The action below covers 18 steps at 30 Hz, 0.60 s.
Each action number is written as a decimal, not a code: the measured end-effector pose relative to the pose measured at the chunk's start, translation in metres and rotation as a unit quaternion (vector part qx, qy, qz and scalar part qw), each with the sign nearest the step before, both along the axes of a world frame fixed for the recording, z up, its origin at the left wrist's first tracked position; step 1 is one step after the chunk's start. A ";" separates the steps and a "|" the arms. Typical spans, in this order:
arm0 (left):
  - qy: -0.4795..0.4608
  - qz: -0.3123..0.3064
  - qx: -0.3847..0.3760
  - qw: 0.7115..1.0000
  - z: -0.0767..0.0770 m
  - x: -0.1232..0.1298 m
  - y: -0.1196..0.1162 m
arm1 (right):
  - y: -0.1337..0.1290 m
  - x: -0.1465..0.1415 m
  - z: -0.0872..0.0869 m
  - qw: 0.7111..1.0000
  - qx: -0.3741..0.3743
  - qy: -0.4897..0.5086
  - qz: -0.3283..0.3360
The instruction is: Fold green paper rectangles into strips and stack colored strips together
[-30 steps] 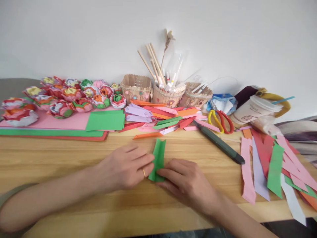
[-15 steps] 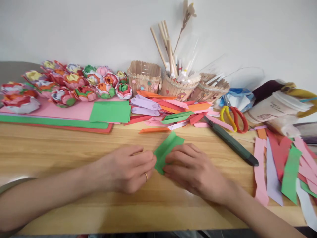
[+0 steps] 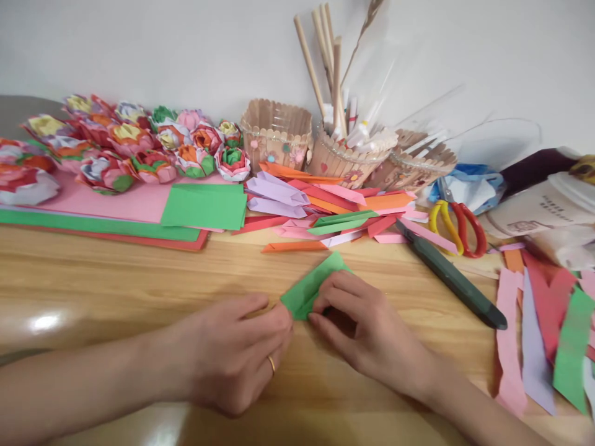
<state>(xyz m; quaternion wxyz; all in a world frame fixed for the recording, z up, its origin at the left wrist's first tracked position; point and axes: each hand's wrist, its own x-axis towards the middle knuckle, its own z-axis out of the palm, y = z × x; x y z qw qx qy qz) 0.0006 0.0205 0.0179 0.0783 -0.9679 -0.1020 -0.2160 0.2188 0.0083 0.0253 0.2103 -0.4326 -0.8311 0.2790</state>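
A small folded green paper (image 3: 310, 286) lies at an angle between my hands, low over the wooden table (image 3: 116, 272). My left hand (image 3: 237, 347), with a ring on one finger, has its fingers closed at the paper's lower left corner. On the right side, my right hand (image 3: 367, 322) pinches the paper's lower right edge between thumb and fingers. Behind the paper is a heap of folded strips (image 3: 279, 192) in purple, red, orange, pink and green. A stack of green paper pieces (image 3: 204, 207) lies to the left of the heap.
Several paper flowers (image 3: 127, 139) stand on coloured sheets (image 3: 93, 201) at the left. Behind are wooden-stick baskets (image 3: 276, 139). To the right are a dark cutter (image 3: 455, 279), scissors (image 3: 465, 229), a white cup (image 3: 543, 207) and paper scraps (image 3: 509, 341).
The green paper now shows a narrower folded shape and lies more slanted. My right hand's fingers have moved along its right edge. The view has shifted slightly, spreading the surroundings outward.
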 end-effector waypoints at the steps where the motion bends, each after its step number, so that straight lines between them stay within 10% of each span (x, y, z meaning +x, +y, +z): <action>1: 0.000 0.001 -0.006 1.000 0.000 0.000 0.000 | 0.000 -0.001 0.000 1.000 0.001 -0.001 -0.005; 18: 0.014 0.050 -0.101 0.994 -0.002 0.004 -0.002 | 0.000 -0.005 -0.002 0.998 0.010 0.007 -0.054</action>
